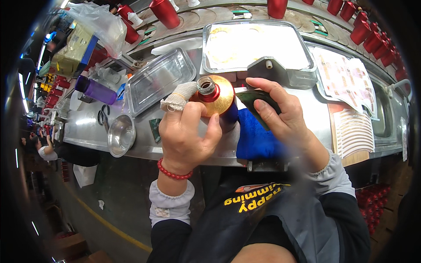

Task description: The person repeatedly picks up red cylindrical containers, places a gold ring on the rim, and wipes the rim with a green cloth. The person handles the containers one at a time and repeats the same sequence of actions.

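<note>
A glass-necked bottle (223, 95) with a gold embossed shoulder, red collar and dark blue body stands before me, its mouth uncapped. My left hand (185, 138) grips it from the left, one finger in a knitted cloth finger cover (179, 97) lying against the shoulder by the neck. Between the thumb and fingers of my right hand (283, 111) is a thin dark green sheet (253, 102), its left edge close to the bottle's right side. Beneath that hand a blue cloth (253, 138) lies on the metal bench (217, 154).
Behind the bottle is a clear tray (210, 62) with a white sheet. Left are a plastic lid (161, 79), metal bowl (121, 135), scissors (103, 116) and purple bottle (97, 90). Curved white strips (353, 131) lie right. Red bottles (164, 13) stand on the conveyor (204, 16).
</note>
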Demonstrator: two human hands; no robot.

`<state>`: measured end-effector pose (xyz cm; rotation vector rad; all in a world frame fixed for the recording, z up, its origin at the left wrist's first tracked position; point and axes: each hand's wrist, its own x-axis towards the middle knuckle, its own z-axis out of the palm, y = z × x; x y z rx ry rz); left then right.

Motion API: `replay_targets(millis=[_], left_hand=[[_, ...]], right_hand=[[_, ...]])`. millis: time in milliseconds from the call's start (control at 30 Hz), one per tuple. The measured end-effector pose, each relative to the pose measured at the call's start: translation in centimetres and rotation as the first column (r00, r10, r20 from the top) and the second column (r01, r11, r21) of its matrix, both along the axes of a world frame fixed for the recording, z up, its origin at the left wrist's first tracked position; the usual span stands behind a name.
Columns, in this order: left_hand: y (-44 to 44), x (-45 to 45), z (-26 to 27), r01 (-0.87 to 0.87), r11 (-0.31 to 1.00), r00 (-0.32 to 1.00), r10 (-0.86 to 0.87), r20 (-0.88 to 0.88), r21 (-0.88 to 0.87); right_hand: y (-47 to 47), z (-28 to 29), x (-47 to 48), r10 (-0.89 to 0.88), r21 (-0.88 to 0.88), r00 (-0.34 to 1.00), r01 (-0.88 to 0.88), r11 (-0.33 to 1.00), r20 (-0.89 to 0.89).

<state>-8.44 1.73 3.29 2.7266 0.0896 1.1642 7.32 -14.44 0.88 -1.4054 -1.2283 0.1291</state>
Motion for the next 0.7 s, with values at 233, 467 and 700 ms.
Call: replay_targets(millis=[233, 467, 700], left_hand=[[-1.6, 1.2, 0.3, -0.08, 0.994, 0.997, 0.081, -0.007, 0.073], [-1.9, 1.3, 0.4, -0.056, 0.998, 0.998, 0.057, -0.041, 0.028], [-2.2, 1.7, 0.4, -0.048, 0.997, 0.997, 0.052, -0.056, 0.057]], right_hand=[[-1.6, 0.1, 0.8, -0.028, -0.039, 1.0, 0.027, 0.999, -0.008], [-2.5, 0.6, 0.9, -0.014, -0.063, 1.0, 0.013, 0.998, -0.017], [-2.8, 0.3, 0.8, 0.022, -0.091, 0.998, -0.026, 0.995, -0.053]])
